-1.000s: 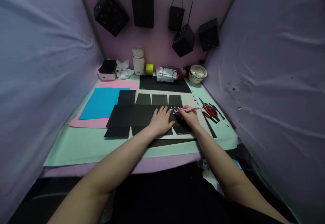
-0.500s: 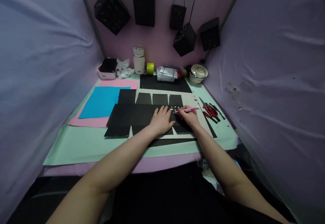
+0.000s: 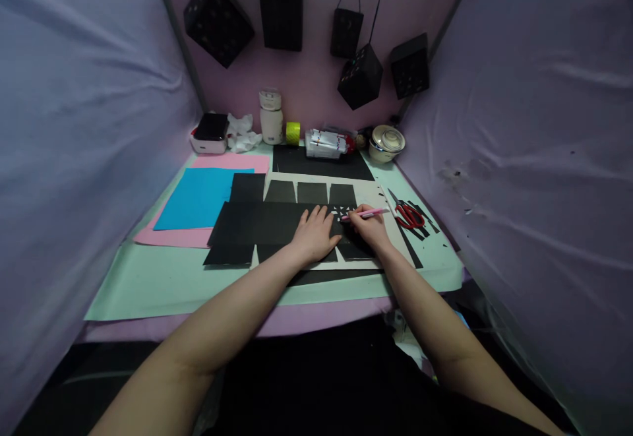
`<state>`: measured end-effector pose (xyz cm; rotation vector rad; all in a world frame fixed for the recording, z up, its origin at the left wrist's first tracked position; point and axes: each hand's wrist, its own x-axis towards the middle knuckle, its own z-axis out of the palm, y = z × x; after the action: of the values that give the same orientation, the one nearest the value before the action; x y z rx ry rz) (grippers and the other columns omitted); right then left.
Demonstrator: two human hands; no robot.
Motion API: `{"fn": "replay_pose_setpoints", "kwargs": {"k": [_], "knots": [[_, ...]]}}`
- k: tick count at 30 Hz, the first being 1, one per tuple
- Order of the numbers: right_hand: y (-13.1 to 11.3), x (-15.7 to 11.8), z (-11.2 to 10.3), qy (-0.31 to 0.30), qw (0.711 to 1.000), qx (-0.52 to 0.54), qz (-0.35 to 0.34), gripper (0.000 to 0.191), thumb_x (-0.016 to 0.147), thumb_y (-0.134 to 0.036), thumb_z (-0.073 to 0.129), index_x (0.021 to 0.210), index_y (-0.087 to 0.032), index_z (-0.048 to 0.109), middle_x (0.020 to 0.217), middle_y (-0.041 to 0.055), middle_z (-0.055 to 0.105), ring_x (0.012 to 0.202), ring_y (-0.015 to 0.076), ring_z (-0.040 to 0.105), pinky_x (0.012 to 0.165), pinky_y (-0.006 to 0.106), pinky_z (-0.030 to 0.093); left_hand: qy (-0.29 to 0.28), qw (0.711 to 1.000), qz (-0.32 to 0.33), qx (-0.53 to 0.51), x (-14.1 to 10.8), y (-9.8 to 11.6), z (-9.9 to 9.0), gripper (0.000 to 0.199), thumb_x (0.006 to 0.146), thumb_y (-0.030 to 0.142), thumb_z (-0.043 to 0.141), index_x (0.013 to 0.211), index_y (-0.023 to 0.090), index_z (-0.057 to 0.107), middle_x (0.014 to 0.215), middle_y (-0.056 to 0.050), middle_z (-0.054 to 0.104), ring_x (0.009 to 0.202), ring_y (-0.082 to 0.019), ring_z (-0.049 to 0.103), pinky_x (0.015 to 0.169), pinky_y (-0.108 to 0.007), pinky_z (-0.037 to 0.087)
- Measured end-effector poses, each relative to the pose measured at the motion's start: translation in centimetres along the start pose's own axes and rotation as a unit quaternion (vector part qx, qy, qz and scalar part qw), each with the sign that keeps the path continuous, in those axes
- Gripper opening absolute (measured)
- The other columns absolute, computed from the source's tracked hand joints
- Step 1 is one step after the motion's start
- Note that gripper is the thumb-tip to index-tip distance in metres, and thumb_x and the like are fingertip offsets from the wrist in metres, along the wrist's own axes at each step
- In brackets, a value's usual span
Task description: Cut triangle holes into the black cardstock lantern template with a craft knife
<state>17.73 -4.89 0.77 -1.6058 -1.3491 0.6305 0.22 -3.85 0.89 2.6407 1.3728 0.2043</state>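
Pink wall (image 3: 306, 93) ahead of me, creased lavender drapes (image 3: 534, 126) on both sides, mint-green cloth (image 3: 163, 278) on my table, dim light.

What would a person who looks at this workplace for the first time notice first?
Probably the bright blue sheet catches the eye first, lying on pink paper at the left of the table. Above the back of the table, five black boxes hang before the pink wall. In the middle, the left hand lies flat on black paper, while the right hand holds a slim pink tool.
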Motion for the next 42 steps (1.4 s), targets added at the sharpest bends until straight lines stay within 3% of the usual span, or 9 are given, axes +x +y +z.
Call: {"fn": "replay_pose_setpoints", "kwargs": {"k": [8,24,35,42], "knots": [[0.16,0.03,0.06,-0.024,1.000,0.019,-0.007,0.024,0.077,-0.042,0.061,0.065,-0.022,0.056,0.052,-0.0028,0.058,0.049,0.0140,0.052,0.052,0.027,0.039,0.004,1.000,0.002,0.002,0.02,-0.02,0.08,0.064,0.093,0.051,0.045,0.145,0.014,0.040,0.156,-0.015,0.031,0.146,-0.030,0.022,0.118,-0.050,0.018],[0.27,-0.02,-0.03,0.006,1.000,0.006,-0.007,0.021,0.076,-0.037,0.059,0.061,-0.023,0.054,0.052,-0.0032,0.055,0.051,0.0143,0.050,0.052,0.027,0.038,0.001,1.000,0.000,-0.004,-0.03,0.01,-0.02,0.063,0.093,0.050,0.045,0.144,0.014,0.041,0.156,-0.015,0.032,0.146,-0.030,0.022,0.118,-0.050,0.018],[0.28,0.03,0.00,-0.024,1.000,0.018,-0.008,0.025,0.078,-0.044,0.061,0.066,-0.022,0.057,0.054,-0.0027,0.059,0.050,0.0139,0.053,0.052,0.026,0.039,-0.002,1.000,0.000,0.000,-0.01,0.04,-0.13,0.063,0.093,0.049,0.045,0.145,0.014,0.040,0.156,-0.015,0.031,0.146,-0.030,0.022,0.118,-0.049,0.017],[0.33,0.00,-0.01,0.014,1.000,0.004,-0.008,0.022,0.077,-0.036,0.058,0.061,-0.023,0.053,0.051,-0.0036,0.055,0.050,0.0135,0.050,0.052,0.026,0.037,-0.002,1.000,0.001,0.001,-0.11,0.07,-0.23,0.064,0.093,0.050,0.045,0.145,0.012,0.040,0.156,-0.015,0.031,0.146,-0.030,0.023,0.118,-0.050,0.018]]}}
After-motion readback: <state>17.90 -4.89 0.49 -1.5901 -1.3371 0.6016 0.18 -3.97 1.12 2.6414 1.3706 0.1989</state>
